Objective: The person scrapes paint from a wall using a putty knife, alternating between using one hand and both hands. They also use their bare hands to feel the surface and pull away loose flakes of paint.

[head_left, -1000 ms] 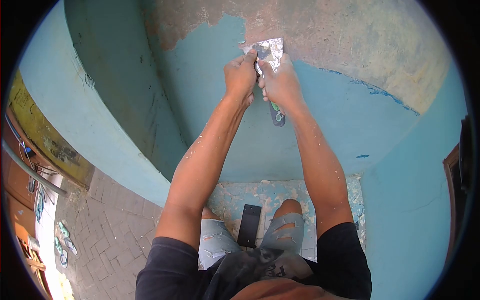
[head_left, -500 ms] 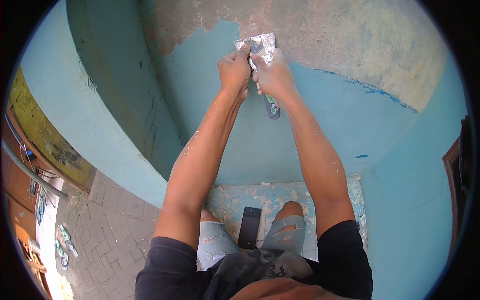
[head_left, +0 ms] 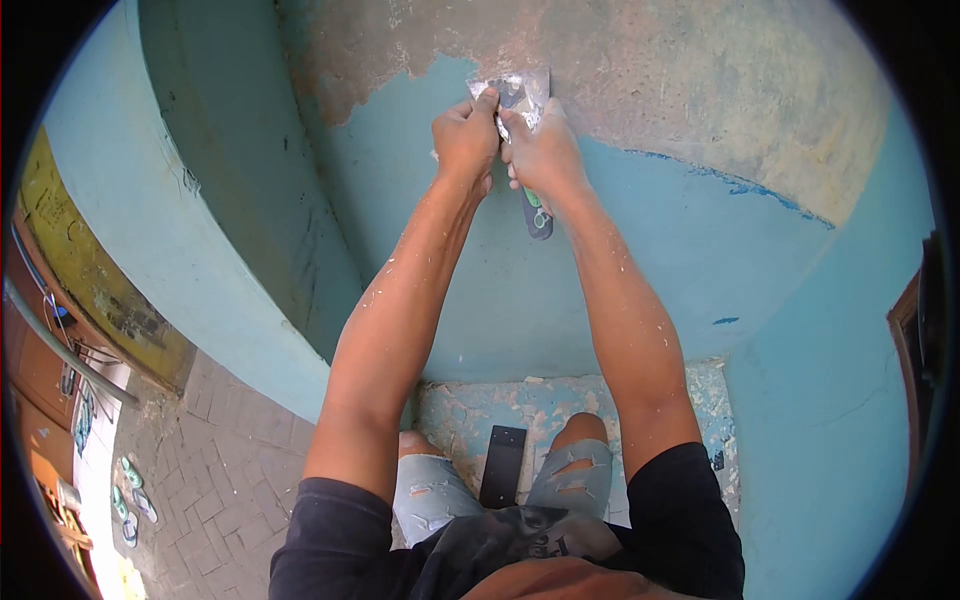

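Note:
Both my hands are closed on a paint scraper (head_left: 537, 215) with a wide, paint-smeared blade and a dark grey and green handle. My left hand (head_left: 466, 143) pinches the left side of the blade, thumb on its face. The handle is wrapped by my right hand (head_left: 548, 155), its thumb pointing up toward the blade. The blade's wide edge meets the wall where blue paint (head_left: 400, 105) borders bare grey-brown plaster (head_left: 690, 70). My fingers hide part of the blade and upper handle. Small pale flecks dot both forearms.
Below me, a ledge (head_left: 465, 402) is littered with paint chips, and a dark flat strip (head_left: 503, 465) lies between my knees. A blue pillar edge (head_left: 235, 250) stands at left. Sandals (head_left: 131, 505) rest on brick paving (head_left: 225, 470). A dark-framed opening (head_left: 908, 330) is at right.
The scraper and both hands have shifted slightly up the wall, and the handle end has swung a little left. The view has tilted slightly. Both hands keep their hold.

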Demonstrator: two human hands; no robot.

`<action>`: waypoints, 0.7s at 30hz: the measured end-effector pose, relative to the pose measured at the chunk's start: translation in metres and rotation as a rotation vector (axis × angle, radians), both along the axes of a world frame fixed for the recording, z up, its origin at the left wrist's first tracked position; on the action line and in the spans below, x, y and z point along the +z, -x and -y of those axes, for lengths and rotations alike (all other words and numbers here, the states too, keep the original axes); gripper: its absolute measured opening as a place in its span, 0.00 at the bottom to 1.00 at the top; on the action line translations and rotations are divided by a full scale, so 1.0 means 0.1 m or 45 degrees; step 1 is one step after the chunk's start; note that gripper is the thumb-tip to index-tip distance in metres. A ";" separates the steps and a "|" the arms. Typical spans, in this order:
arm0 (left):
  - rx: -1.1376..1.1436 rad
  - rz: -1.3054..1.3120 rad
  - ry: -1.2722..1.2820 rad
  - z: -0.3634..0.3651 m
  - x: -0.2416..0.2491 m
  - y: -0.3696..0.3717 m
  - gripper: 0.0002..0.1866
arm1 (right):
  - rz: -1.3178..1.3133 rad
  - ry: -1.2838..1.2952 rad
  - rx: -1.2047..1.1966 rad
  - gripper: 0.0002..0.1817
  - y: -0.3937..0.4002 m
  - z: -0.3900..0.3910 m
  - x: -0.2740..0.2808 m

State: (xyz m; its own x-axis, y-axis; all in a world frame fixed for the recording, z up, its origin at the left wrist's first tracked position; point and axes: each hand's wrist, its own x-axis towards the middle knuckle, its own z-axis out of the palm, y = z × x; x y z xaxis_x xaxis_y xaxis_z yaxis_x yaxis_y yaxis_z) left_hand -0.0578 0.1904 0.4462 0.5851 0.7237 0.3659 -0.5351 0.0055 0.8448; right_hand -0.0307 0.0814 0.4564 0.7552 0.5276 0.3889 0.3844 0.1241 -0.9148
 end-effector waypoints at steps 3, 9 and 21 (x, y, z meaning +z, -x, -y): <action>0.015 0.049 0.034 0.01 0.13 0.02 0.20 | 0.112 0.038 -0.008 0.16 0.01 -0.03 0.15; 0.015 -0.053 -0.040 0.02 0.02 0.04 0.20 | -0.005 -0.004 -0.035 0.16 0.00 -0.01 0.01; -0.020 0.095 0.039 -0.01 0.34 0.02 0.19 | 0.156 0.005 -0.108 0.16 0.03 -0.08 0.26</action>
State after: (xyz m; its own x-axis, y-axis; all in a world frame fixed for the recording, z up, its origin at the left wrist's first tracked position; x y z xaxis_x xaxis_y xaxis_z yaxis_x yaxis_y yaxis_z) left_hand -0.0597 0.1911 0.4801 0.5685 0.7259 0.3870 -0.5964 0.0397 0.8017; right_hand -0.0334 0.0896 0.4819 0.7439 0.4661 0.4790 0.5024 0.0827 -0.8607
